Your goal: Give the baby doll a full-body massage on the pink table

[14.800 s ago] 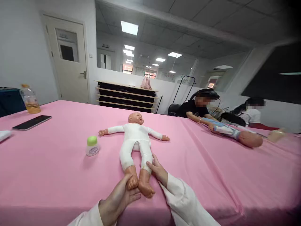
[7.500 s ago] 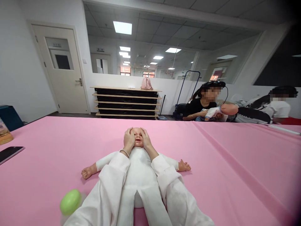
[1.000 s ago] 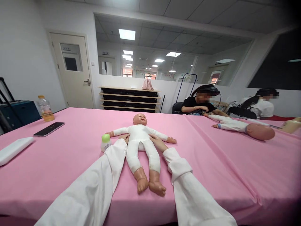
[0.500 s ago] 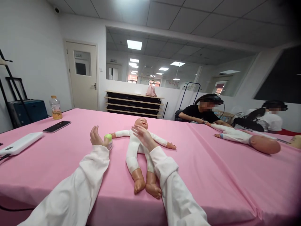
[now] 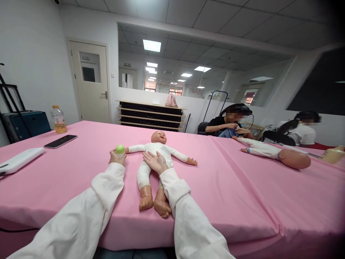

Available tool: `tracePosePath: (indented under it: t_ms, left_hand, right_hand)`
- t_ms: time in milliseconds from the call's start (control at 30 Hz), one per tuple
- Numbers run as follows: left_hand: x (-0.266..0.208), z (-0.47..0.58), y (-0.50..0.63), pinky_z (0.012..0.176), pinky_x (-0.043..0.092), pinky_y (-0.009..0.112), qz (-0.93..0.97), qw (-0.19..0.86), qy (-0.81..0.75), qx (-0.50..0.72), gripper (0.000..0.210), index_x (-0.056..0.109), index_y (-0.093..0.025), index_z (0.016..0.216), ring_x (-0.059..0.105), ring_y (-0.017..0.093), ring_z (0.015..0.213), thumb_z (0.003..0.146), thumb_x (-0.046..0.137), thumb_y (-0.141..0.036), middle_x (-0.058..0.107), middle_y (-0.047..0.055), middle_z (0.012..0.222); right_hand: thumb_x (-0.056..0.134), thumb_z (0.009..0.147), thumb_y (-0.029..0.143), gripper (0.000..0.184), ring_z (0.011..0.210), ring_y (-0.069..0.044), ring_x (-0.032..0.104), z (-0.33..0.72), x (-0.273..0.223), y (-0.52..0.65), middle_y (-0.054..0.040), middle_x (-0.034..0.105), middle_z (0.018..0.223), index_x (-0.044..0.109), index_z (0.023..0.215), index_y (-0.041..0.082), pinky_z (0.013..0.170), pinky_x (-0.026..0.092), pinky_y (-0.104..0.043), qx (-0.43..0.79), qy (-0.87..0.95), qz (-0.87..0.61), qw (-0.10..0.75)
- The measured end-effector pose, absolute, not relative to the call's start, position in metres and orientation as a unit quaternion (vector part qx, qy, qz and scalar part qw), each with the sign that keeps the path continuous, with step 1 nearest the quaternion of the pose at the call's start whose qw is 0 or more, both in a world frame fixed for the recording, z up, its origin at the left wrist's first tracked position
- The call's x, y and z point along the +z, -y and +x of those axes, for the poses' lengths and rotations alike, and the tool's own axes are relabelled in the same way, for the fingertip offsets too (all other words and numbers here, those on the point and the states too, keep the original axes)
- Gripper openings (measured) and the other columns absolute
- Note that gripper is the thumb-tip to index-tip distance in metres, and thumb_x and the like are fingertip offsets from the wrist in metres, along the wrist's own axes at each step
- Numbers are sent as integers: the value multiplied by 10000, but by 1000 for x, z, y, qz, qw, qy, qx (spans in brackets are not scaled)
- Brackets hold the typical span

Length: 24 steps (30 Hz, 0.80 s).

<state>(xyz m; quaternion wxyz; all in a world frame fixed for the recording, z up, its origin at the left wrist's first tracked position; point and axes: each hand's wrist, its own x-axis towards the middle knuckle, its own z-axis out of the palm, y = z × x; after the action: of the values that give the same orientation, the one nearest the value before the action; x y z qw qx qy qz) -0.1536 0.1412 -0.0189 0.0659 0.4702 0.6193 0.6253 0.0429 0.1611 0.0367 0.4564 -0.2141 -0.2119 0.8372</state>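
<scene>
A baby doll (image 5: 166, 151) with a white cloth body lies on its back on the pink-covered table, arms spread and feet towards me. My left hand (image 5: 116, 158) is closed around a small jar with a green lid (image 5: 120, 150), close to the doll's hand on the left. Palm up, my right hand (image 5: 155, 162) is over the doll's lower belly with its fingers stretched out and nothing in it. Whether that hand touches the doll, I cannot tell.
A phone (image 5: 61, 141), a white device (image 5: 21, 160) and a drink bottle (image 5: 58, 119) are on the left of the pink cloth (image 5: 226, 201). On the right lie another doll (image 5: 269, 153) and a pale bottle (image 5: 333, 154). A person (image 5: 229, 122) sits at the far side.
My left hand has gone from open beside the jar to gripping it. My right hand has turned palm up and come lower over the doll. The far person's hands have risen.
</scene>
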Motion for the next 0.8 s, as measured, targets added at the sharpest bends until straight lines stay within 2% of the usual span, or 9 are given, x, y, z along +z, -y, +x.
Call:
tracePosePath:
  t_ms: [100, 200, 367, 467, 533, 633, 700, 800]
  left_hand:
    - [2, -140, -138, 1005, 260, 493, 552, -34, -566, 612, 399, 551, -226, 1060, 459, 308, 1177, 676, 599, -321, 577, 115, 1152]
    - [13, -124, -138, 1056, 187, 456, 688, -6, -452, 568, 210, 650, -289, 904, 496, 263, 1159, 709, 574, -311, 644, 44, 1080]
    - [12, -112, -132, 1084, 97, 475, 692, 55, -431, 576, 195, 673, -321, 873, 512, 261, 1145, 723, 590, -412, 667, 14, 1042]
    - [10, -106, -126, 1085, 83, 475, 710, 110, -411, 561, 193, 675, -323, 867, 505, 271, 1148, 700, 617, -401, 669, 16, 1038]
    - [11, -101, -122, 1084, 70, 476, 709, 102, -414, 562, 196, 680, -322, 874, 490, 281, 1162, 690, 626, -362, 665, 22, 1044]
    - [14, -98, -121, 1081, 122, 454, 713, 48, -431, 551, 265, 679, -307, 918, 496, 285, 1148, 655, 643, -319, 653, 26, 1065]
    - [14, -103, -125, 1051, 231, 423, 679, 26, -472, 562, 375, 652, -275, 1000, 515, 281, 1116, 631, 657, -337, 640, 37, 1087]
    - [9, -123, -136, 880, 420, 386, 548, 87, -575, 601, 483, 600, -217, 1065, 585, 271, 972, 639, 631, -443, 649, 69, 1024]
  right_hand:
    - [143, 907, 446, 567, 1039, -225, 564, 35, 35, -153, -216, 477, 1243, 326, 1282, 62, 874, 444, -425, 843, 219, -211, 444]
    - [47, 894, 486, 630, 1017, -223, 567, 27, 29, -148, -182, 536, 1179, 466, 1160, 98, 893, 430, -426, 835, 250, -205, 445]
    - [59, 892, 435, 562, 1007, -203, 572, 21, 16, -151, -138, 581, 1109, 543, 977, 162, 899, 433, -404, 800, 251, -258, 480]
    - [87, 884, 399, 509, 1024, -205, 563, 19, 15, -150, -108, 608, 1069, 544, 960, 190, 898, 440, -405, 782, 245, -279, 501]
    - [103, 879, 393, 489, 1031, -212, 562, 19, 20, -147, -98, 627, 1025, 543, 969, 198, 904, 439, -414, 779, 224, -295, 506]
    - [139, 874, 420, 474, 1033, -214, 568, 20, 28, -140, -100, 637, 999, 537, 989, 189, 915, 439, -403, 783, 186, -304, 510]
    - [109, 881, 436, 529, 1036, -208, 573, 22, 32, -137, -120, 628, 1032, 536, 1024, 158, 920, 440, -385, 796, 190, -275, 504]
    - [41, 895, 429, 611, 1032, -191, 586, 26, 37, -134, -150, 597, 1120, 516, 1103, 105, 925, 437, -360, 815, 190, -224, 499]
